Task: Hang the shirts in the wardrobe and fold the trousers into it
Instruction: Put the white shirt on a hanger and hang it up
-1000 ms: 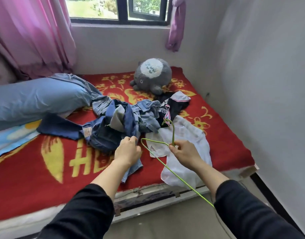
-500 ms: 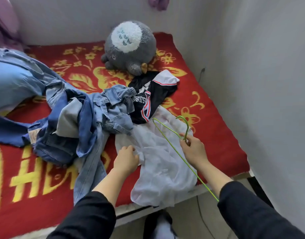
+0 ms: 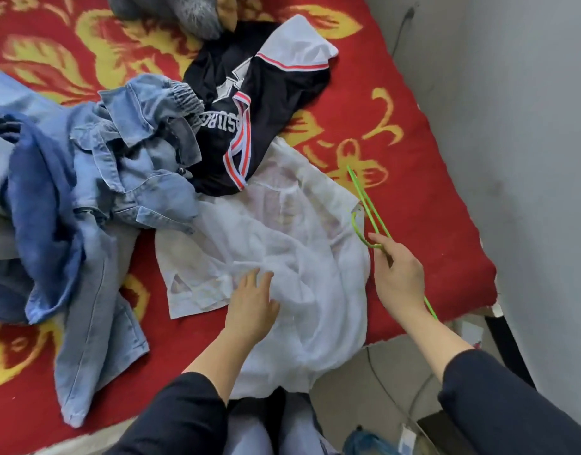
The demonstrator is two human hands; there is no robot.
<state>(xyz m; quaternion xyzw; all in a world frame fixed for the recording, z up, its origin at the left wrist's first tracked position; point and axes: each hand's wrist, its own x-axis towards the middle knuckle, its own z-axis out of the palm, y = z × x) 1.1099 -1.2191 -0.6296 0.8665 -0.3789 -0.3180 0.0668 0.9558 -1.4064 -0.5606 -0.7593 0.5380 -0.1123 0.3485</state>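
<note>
White block lettering on black shirt, upside down, partly hidden; no whole word readable

We have one head-worn view only: it looks steeply down from above the bed at its near edge and near right corner, close in, the wall along the right.

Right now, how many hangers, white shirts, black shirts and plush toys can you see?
green hanger: 1
white shirt: 1
black shirt: 1
plush toy: 1
Total: 4
</note>
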